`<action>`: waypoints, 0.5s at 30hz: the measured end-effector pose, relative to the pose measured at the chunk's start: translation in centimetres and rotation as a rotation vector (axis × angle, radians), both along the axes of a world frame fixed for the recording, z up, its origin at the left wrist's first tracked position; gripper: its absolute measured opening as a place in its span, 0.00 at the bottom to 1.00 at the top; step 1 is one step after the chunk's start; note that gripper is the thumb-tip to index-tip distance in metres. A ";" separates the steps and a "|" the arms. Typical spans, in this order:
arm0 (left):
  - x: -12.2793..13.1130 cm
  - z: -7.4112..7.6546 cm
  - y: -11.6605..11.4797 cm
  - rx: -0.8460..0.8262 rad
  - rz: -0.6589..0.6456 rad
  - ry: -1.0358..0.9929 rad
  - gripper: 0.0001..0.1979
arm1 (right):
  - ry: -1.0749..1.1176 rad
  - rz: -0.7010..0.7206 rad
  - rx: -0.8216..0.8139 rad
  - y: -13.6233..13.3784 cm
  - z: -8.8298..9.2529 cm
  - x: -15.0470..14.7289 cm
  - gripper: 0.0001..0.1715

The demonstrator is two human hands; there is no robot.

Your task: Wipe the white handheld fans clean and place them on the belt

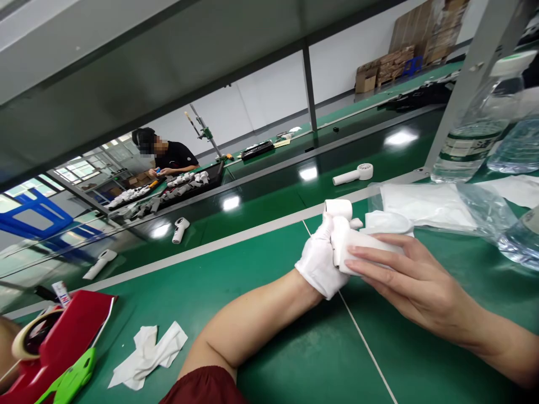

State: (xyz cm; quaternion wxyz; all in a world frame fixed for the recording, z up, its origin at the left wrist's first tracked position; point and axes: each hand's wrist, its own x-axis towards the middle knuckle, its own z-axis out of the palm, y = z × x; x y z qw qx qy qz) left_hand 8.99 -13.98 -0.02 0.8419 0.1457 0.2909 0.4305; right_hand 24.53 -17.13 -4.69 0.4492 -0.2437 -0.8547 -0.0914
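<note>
My left hand [322, 261] wears a white glove and is closed around a white handheld fan, whose round head [339, 209] shows above the fingers. Bare fingers of my right hand [415, 278] press on a broad white surface [374, 249] beside the glove. That seems to be the fan's body; whether a white cloth lies over it I cannot tell. Both hands are together above the green table [269, 336]. Just behind them lie a white rounded piece [388, 222] and a clear plastic bag with white contents [427, 205].
White handheld fans [353, 174] lie along the green conveyor belt [269, 202]. Crumpled white wipes [147, 354], a red tape dispenser [69, 342] and a green tool [71, 379] are at left. Water bottles [474, 137] stand right. A co-worker [179, 157] sits beyond; a shelf [168, 67] hangs overhead.
</note>
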 end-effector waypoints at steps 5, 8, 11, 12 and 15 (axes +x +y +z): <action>0.2 0.7 -0.2 0.013 0.082 -0.027 0.28 | 0.051 0.000 -0.003 0.1 0.2 0.2 0.32; 0.4 0.9 -0.3 -0.017 0.048 0.013 0.27 | 0.031 -0.025 0.040 -0.3 0.7 0.0 0.34; 0.4 0.7 -0.4 -0.035 0.035 0.017 0.24 | -0.014 -0.054 0.062 -0.5 0.8 0.1 0.35; 0.4 0.6 -0.4 -0.045 0.029 0.014 0.24 | -0.011 -0.055 0.067 -0.5 0.8 0.1 0.36; 0.5 -0.2 -0.5 -0.083 0.002 0.011 0.25 | -0.001 -0.027 0.073 -0.8 0.9 -0.1 0.35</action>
